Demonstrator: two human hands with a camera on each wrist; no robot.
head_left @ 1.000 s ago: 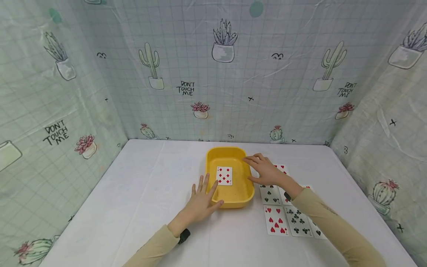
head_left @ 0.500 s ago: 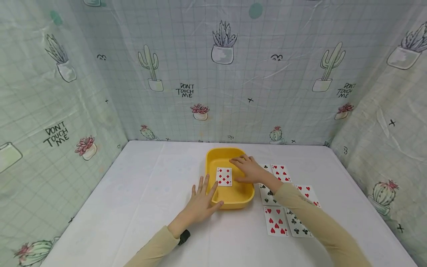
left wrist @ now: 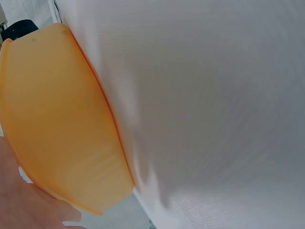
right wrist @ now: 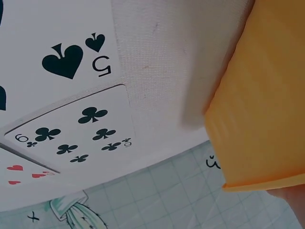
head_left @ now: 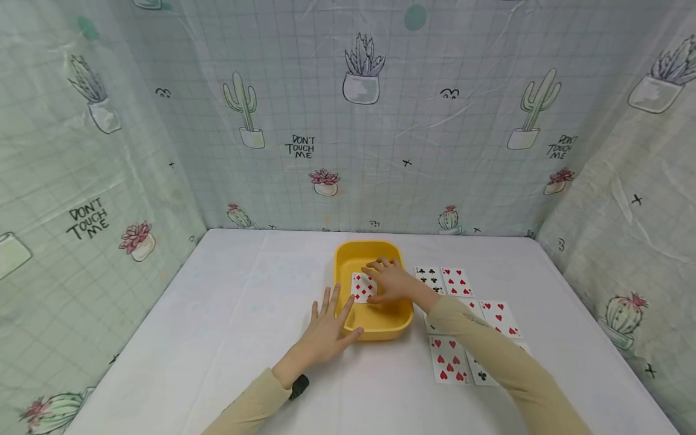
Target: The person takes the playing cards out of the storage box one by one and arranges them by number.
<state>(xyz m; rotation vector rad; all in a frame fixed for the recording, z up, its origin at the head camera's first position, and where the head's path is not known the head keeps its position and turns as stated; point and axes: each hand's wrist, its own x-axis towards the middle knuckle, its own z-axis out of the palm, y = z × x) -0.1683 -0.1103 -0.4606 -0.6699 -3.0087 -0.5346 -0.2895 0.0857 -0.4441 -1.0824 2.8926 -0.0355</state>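
Observation:
A yellow plastic tray (head_left: 375,329) sits on the white table, with a seven of diamonds playing card (head_left: 361,287) face up inside it. My right hand (head_left: 394,284) reaches over the tray's right side; its spread fingertips and thumb are at the card's right part, covering some of it. At the tray's front-left rim is my left hand (head_left: 319,337), fingers straight and fanned apart. The left wrist view shows the tray's outer wall (left wrist: 62,119) with part of the left hand (left wrist: 28,205) at its rim. Only a bit of the right hand (right wrist: 293,202) shows beyond the rim in the right wrist view.
Right of the tray, several face-up cards lie in rows, including a seven of hearts (head_left: 449,360), a six of clubs (right wrist: 95,131) and a five of spades (right wrist: 62,57). The right forearm covers some of them. A cactus-print cloth (head_left: 408,121) rises behind the table.
My right hand has moved left from the tray's right rim, over the inside, to the seven of diamonds. The left hand has stayed in place.

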